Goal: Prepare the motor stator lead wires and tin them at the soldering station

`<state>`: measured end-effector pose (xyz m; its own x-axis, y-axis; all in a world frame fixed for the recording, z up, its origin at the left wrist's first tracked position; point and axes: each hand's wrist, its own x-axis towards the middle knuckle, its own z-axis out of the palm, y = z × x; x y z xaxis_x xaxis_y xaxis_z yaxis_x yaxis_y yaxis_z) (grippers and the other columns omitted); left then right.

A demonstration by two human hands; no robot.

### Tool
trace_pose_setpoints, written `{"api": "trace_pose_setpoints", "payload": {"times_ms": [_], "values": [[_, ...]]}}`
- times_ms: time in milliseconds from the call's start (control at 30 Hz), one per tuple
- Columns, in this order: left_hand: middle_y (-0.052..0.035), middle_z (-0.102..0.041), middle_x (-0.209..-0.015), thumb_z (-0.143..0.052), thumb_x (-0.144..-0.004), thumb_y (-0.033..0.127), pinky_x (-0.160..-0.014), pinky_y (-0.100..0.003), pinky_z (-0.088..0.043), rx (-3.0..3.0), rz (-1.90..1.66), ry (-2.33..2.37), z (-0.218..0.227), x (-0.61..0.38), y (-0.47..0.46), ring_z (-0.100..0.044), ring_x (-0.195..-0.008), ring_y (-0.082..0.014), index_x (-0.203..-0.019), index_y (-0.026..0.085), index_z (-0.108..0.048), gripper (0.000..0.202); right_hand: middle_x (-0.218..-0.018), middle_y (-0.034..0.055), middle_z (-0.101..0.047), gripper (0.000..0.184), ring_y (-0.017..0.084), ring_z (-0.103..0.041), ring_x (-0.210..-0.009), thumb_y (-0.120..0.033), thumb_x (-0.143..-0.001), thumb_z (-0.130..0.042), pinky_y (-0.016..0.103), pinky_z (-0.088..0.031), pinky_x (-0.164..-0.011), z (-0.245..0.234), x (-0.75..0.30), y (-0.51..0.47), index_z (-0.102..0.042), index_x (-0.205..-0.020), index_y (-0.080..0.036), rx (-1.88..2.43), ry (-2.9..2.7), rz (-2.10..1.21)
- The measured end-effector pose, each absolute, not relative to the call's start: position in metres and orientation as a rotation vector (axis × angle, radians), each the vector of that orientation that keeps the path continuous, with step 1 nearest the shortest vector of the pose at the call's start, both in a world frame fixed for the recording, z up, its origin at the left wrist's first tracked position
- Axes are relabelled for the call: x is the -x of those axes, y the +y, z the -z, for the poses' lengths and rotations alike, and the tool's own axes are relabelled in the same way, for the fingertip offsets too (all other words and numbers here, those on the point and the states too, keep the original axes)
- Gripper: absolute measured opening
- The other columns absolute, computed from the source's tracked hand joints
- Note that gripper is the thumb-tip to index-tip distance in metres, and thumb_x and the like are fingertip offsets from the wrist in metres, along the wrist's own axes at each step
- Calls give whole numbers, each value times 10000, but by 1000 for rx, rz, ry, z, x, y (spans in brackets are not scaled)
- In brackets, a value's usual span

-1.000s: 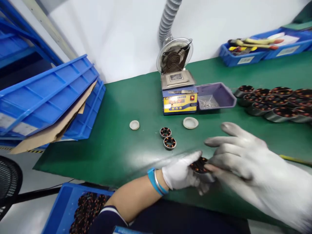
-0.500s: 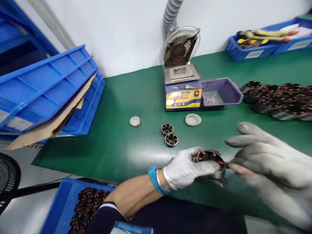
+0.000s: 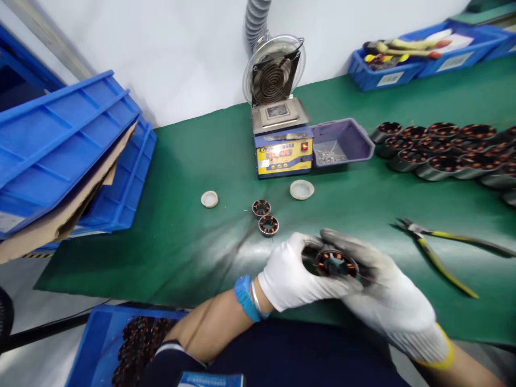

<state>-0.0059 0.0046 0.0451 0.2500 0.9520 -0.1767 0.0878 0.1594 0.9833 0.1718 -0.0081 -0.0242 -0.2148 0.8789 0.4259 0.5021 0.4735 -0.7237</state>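
Note:
Both my hands wear white gloves and meet around a ring-shaped motor stator (image 3: 350, 269) with copper windings inside a metal rim. My left hand (image 3: 292, 277) grips it from the left, the thumb along its near side. My right hand (image 3: 382, 287), its glove greyed at the fingers, closes on its right side, where a thin wire sticks out. To the right, side cutters (image 3: 417, 230) with yellow-green handles lie spread on the green table (image 3: 181, 242). Two smaller stators, one far (image 3: 257, 215) and one near (image 3: 269, 234), sit touching each other beyond my left hand.
A solder pot (image 3: 284, 161) with a digital display stands at the back, beside a purple tray (image 3: 355, 153). Two shallow white caps (image 3: 209, 199) lie before it. Several stators (image 3: 439, 166) stand grouped at right. Blue crates (image 3: 76, 145) lean at left; a blue bin (image 3: 94, 344) holds more stators below.
My right hand has come left onto the stator, and the side cutters now lie on the table where that hand was. The view has shifted slightly right.

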Motion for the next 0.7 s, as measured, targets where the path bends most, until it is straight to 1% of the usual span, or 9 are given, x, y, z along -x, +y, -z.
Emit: {"api": "trace_pose_setpoints", "payload": {"times_ms": [67,100,133,233,300,367,433,533,700], "values": [[10,-641,-751,-814,-735,403,-736,-295,-520,-1389,-816,1251,-47,10,6,-604,-727,-152,-751,198,-592,303,-1312,115,-670,438,261,-701,-1157,-280,-894,-614,424,-632,-967,21,-180,-4,-564,-1329,-253,1157,-1939,-417],[20,-599,-687,-756,-775,386,-681,-279,-497,-1410,-764,1237,-49,13,7,-563,-666,-133,-702,199,-564,278,-1294,115,-677,425,261,-708,-1139,-280,-891,-615,419,-634,-957,17,-185,-2,-577,-1314,-250,1184,-1965,-356],[27,-569,-640,-728,-779,368,-628,-265,-470,-1399,-674,1158,-51,17,8,-527,-616,-119,-670,198,-549,270,-1272,116,-686,406,261,-715,-1116,-285,-890,-614,414,-638,-944,13,-189,0,-589,-1294,-244,1216,-1981,-299],[29,-543,-563,-741,-699,339,-520,-243,-398,-1262,-467,798,-54,26,12,-465,-517,-97,-616,190,-550,256,-1212,112,-707,342,259,-730,-1062,-292,-893,-597,406,-645,-914,2,-194,2,-603,-1230,-231,1280,-1992,-193],[26,-521,-542,-718,-705,338,-511,-246,-377,-1212,-639,855,-53,27,13,-439,-503,-93,-590,196,-513,275,-1214,106,-707,331,264,-725,-1074,-291,-893,-604,417,-641,-926,-2,-194,2,-595,-1221,-244,1289,-1976,-188],[32,-512,-565,-719,-716,343,-527,-245,-372,-1211,-825,1069,-50,22,12,-434,-531,-95,-629,201,-500,275,-1232,102,-701,349,267,-719,-1089,-285,-900,-600,422,-640,-931,-3,-192,1,-574,-1247,-263,1267,-1972,-192],[36,-520,-606,-741,-728,373,-532,-239,-367,-1221,-746,1116,-46,13,10,-436,-559,-98,-695,198,-528,277,-1241,99,-698,337,265,-716,-1102,-273,-912,-570,418,-640,-931,-1,-191,1,-565,-1250,-273,1217,-1997,-185],[43,-473,-577,-669,-813,460,-498,-227,-324,-1152,-657,1041,-42,3,6,-390,-524,-84,-671,202,-501,340,-1214,107,-704,289,265,-722,-1079,-304,-922,-538,417,-644,-908,4,-191,1,-580,-1205,-261,1202,-2032,-181],[61,-423,-552,-599,-873,607,-479,-228,-326,-1027,-1117,1243,-38,3,1,-368,-488,-83,-703,228,-420,452,-1125,95,-727,263,253,-732,-1005,-424,-878,-585,401,-625,-920,0,-198,12,-602,-1084,-261,1342,-1975,-174]]}}
